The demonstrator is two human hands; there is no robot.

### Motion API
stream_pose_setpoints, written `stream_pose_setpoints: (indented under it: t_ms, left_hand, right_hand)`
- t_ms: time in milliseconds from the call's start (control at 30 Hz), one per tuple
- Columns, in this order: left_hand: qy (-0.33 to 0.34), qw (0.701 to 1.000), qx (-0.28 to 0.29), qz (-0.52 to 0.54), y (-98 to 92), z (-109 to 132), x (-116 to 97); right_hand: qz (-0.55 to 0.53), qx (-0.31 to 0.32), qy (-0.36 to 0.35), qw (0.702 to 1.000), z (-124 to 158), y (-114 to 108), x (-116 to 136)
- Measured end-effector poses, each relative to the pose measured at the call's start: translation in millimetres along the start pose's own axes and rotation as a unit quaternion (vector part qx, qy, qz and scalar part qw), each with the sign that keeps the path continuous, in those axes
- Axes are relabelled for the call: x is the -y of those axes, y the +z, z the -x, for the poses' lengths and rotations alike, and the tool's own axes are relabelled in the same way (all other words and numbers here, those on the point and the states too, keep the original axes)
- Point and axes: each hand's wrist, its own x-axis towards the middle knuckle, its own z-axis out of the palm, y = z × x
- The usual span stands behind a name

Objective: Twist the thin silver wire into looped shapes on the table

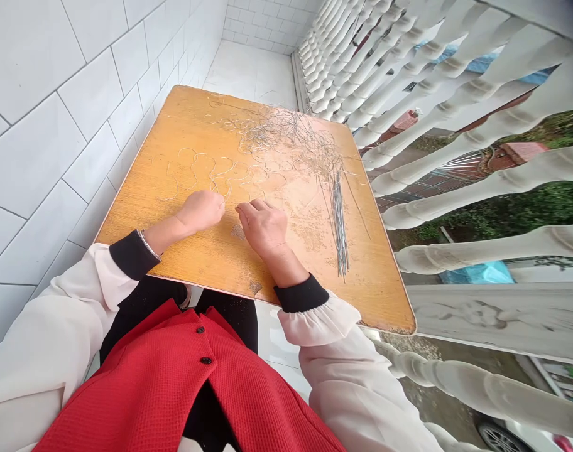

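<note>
My left hand is closed in a fist above the table, with its fingers curled in. Close by on the right, my right hand is pinched shut, thumb toward the left hand. Whatever thin thing the fingers hold is too fine to make out. Just beyond the hands lie pale curled strands, thin like wire or peeled fibre. To the right of my right hand rests a bundle of thin, straight grey sticks or wires, laid lengthwise.
A worn wooden table stands before me. A tangled heap of curly strands covers its far part, with brown crumbs around. White tiled wall rises on the left. A white balustrade runs along the right, with greenery beyond.
</note>
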Motion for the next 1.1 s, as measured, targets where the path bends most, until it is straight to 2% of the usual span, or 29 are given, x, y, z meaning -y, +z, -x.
stream_pose_setpoints:
  t_ms: [67, 200, 267, 367, 433, 500, 600, 667, 733, 833, 900, 967, 1033, 1100]
  left_hand:
    - [0.003, 1.0, -0.002, 0.006, 1.4, -0.6, 1.2]
    - [0.001, 0.992, -0.018, 0.122, 2.8, -1.1, 4.2]
    - [0.001, 0.989, -0.025, 0.148, 3.0, -0.7, 4.4]
    - [0.003, 0.989, -0.024, 0.148, 3.1, -0.5, 2.6]
    - [0.005, 0.99, -0.029, 0.141, 3.4, -1.4, 1.1]
    - [0.003, 0.989, -0.042, 0.139, 3.8, -3.5, 0.4]
    - [-0.005, 0.987, -0.061, 0.149, 4.1, -8.0, 1.5]
    - [-0.011, 0.985, -0.068, 0.16, 3.4, -10.6, 3.0]
    - [-0.015, 0.983, -0.069, 0.17, 2.1, -12.1, 4.0]
    - [-0.018, 0.982, -0.064, 0.179, -0.7, -11.9, 2.9]
    - [-0.02, 0.981, -0.061, 0.181, -2.2, -10.9, 0.7]
    - [-0.025, 0.982, -0.065, 0.177, -3.1, -10.1, -1.5]
    - [-0.024, 0.983, -0.072, 0.17, -2.9, -9.6, -2.7]
    - [-0.014, 0.981, -0.073, 0.181, -2.1, -9.1, -2.7]
  right_hand:
    - [-0.001, -0.003, 0.002, 1.0, -0.3, -0.1, 0.3]
    - [-0.021, -0.024, 0.024, 0.999, -1.0, 1.2, -0.4]
    - [-0.043, -0.03, 0.048, 0.998, -1.5, 2.9, -0.4]
    - [-0.115, -0.036, 0.1, 0.988, -2.8, 5.8, 1.4]
    - [-0.207, -0.04, 0.147, 0.966, -4.2, 7.2, 4.4]
    - [-0.332, -0.03, 0.204, 0.92, -5.9, 8.0, 8.4]
    - [-0.522, -0.007, 0.271, 0.808, -8.4, 8.1, 13.9]
    - [-0.612, 0.005, 0.276, 0.741, -9.3, 7.3, 15.7]
    - [-0.665, 0.027, 0.259, 0.7, -9.7, 5.9, 16.0]
    - [-0.703, 0.08, 0.233, 0.667, -9.7, 2.9, 15.7]
    - [-0.715, 0.104, 0.222, 0.655, -9.5, 0.6, 16.0]
    - [-0.714, 0.11, 0.216, 0.657, -9.2, -1.4, 16.5]
    - [-0.691, 0.092, 0.208, 0.687, -8.8, -2.2, 16.5]
    - [-0.648, 0.056, 0.201, 0.732, -8.5, -1.4, 15.3]
